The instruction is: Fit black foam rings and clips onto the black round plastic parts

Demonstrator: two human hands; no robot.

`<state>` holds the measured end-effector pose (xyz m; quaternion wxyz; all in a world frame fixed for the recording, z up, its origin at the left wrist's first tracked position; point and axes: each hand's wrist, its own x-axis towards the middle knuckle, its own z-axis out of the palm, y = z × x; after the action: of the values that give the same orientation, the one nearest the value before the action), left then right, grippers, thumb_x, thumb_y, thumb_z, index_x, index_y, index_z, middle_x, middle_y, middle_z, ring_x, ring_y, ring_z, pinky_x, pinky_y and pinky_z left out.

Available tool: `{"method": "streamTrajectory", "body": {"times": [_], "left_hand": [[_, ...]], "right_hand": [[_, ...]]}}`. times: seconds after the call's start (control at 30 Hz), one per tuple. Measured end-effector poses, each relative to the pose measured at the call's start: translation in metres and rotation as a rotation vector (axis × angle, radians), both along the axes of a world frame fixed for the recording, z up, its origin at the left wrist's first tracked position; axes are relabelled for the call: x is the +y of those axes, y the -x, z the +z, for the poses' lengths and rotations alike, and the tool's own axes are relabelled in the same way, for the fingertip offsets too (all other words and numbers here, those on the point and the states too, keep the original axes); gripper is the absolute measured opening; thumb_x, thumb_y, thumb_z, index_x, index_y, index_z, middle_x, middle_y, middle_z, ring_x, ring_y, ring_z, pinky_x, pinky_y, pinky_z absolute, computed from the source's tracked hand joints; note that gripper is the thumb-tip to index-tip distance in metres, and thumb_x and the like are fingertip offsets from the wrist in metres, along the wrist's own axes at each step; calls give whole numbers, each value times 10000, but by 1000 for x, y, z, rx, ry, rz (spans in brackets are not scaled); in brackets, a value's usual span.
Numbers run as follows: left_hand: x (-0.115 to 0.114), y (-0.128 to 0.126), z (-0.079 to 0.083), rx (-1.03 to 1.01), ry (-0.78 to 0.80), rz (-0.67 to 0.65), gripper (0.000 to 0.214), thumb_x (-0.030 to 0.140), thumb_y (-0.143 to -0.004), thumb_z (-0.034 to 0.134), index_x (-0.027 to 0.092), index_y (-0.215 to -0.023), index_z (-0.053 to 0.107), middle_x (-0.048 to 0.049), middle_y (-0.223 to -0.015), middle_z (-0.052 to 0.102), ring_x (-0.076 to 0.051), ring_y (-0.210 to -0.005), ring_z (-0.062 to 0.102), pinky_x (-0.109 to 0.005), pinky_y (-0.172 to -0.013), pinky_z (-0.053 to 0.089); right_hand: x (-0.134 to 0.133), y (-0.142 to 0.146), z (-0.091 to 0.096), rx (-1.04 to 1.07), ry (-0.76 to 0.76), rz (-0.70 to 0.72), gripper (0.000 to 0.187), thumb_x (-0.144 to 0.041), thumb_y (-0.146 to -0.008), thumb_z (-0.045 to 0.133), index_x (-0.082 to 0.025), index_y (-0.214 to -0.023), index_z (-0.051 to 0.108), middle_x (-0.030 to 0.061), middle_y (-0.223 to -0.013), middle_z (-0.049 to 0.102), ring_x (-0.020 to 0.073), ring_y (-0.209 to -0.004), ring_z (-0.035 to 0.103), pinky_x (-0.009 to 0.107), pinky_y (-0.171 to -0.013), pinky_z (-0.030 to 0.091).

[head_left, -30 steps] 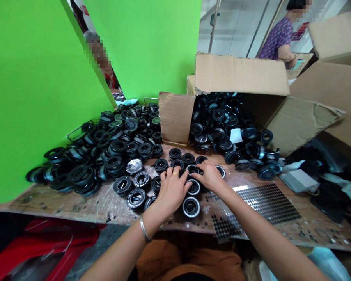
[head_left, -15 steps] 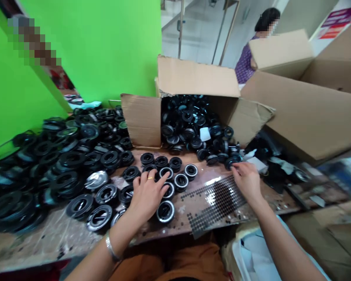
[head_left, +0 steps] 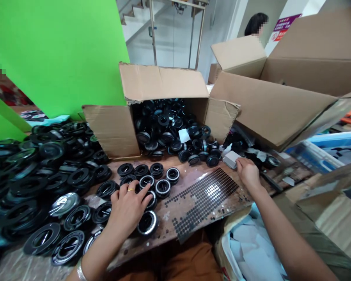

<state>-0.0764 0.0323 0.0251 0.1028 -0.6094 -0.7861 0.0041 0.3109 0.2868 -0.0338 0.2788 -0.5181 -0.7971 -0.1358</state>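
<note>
My left hand lies palm down over the round black parts, fingers spread. Its index finger reaches onto a black ring-shaped part with a pale rim, and its thumb is beside another such part. My right hand has its fingers pinched at the right edge of a small stack of white paper squares. Anything between those fingertips is hidden. Between the hands lies a sheet of small dark dots, with part of its dots gone at the left side.
A tipped cardboard box full of black round parts opens toward me. A heap of similar parts covers the left. A bigger open carton stands at the right. Below the table edge is a bag of white paper scraps. A person is behind.
My right hand has moved from the dotted sheet's far corner to the white paper stack. My left hand stays over the round parts. The view has turned right.
</note>
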Motion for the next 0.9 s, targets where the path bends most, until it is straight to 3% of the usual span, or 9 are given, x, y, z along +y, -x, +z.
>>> {"method": "streamTrajectory", "body": {"times": [0.13,0.3,0.37,0.47,0.57,0.67,0.8,0.9], "left_hand": [[2,-3,3,-13,-10,12,414,415,-912,482,332,-1312,548,-130,-1298,527,-344,-1150,430,-482,-888,353],[-3,-5,4,-37,-38,16,405,394,-911,487,326,-1304,557,-116,-1304,531,-335,-1160,428,-475,-898,357],[-7,-2,2,-40,-39,28,403,383,-909,491,326,-1302,559,-111,-1303,534,-333,-1157,429,-468,-889,363],[-13,3,0,-47,-28,47,401,381,-909,490,312,-1296,568,-109,-1302,537,-331,-1155,425,-467,-891,365],[-15,5,2,-69,-8,61,389,378,-912,482,291,-1277,589,-109,-1303,539,-331,-1156,421,-467,-901,364],[-13,1,6,-88,4,48,376,363,-911,487,283,-1260,603,-109,-1304,538,-331,-1164,417,-466,-911,360],[-15,-6,11,-122,10,21,363,368,-900,518,298,-1244,611,-100,-1304,534,-326,-1165,417,-465,-925,353],[-21,-7,14,-149,14,39,348,377,-891,539,300,-1219,626,-100,-1296,536,-325,-1174,415,-464,-929,350]], "right_hand": [[2,5,-1,-17,4,-9,295,-266,-877,481,-84,-1025,659,205,-1112,650,295,-1077,568,420,-922,449],[-6,13,19,-57,28,22,308,-232,-920,390,-136,-871,678,126,-910,699,226,-900,638,358,-904,457],[-21,5,35,-76,32,-45,348,-242,-931,355,-126,-845,671,142,-857,690,243,-852,644,368,-842,469],[-53,-20,60,-229,237,-319,347,-327,-906,399,-142,-775,662,168,-752,664,294,-711,642,386,-640,459],[-71,-38,77,-378,494,-400,270,-399,-828,530,-184,-715,647,140,-692,649,293,-637,629,361,-559,416],[-53,-28,76,-290,405,-339,212,-386,-796,591,-191,-728,637,116,-735,654,277,-720,629,345,-617,427],[1,7,50,-109,282,-209,207,-298,-736,657,-140,-867,644,149,-885,666,274,-872,616,324,-738,436],[27,26,30,-56,338,-169,172,-241,-715,649,-137,-852,645,116,-764,667,242,-740,628,298,-666,421]]}}
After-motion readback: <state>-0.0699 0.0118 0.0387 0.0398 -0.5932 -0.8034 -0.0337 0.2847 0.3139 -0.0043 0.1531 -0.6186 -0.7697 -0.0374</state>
